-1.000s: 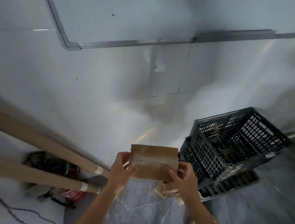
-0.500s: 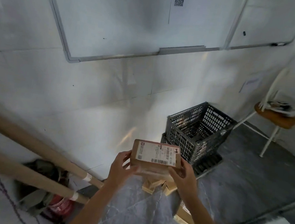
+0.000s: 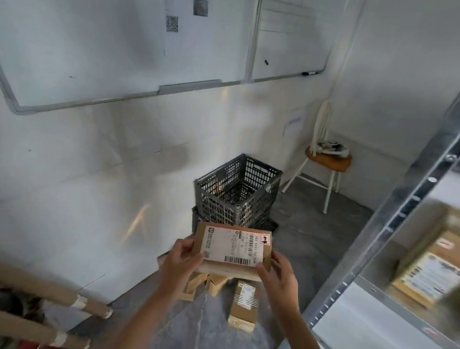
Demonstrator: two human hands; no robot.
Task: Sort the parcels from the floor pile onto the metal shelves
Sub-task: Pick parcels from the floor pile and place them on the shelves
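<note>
Bare grey floor (image 3: 314, 237) lies open between the stacked crates (image 3: 236, 195) against the wall and the slanting front upright of the metal shelves (image 3: 402, 221) on the right. Beyond that gap a wooden-seated chair (image 3: 329, 159) stands in the room's far corner. The nearest shelf board's front edge runs down and to the right, and its near part is bare pale metal. Farther back on it lies a labelled carton (image 3: 432, 273).

The held parcel (image 3: 233, 245) hangs in the air in front of the crates, above the floor pile (image 3: 211, 280) at the foot of the wall and left of the shelves' upright. The left hand (image 3: 182, 258) grips its left edge, thumb on top and fingers curled beneath. The right hand (image 3: 277, 276) grips its near right corner the same way.

The parcel is a flat brown cardboard box with a white barcode label across its top. The pile is small brown boxes, and one more labelled box (image 3: 244, 306) lies flat on the floor just beside them. The crates are dark plastic lattice, and the shelves' upright is galvanised steel punched with slots. A whiteboard (image 3: 96, 30) hangs on the wall. Two cardboard tubes (image 3: 21, 285) reach in from the lower left.
</note>
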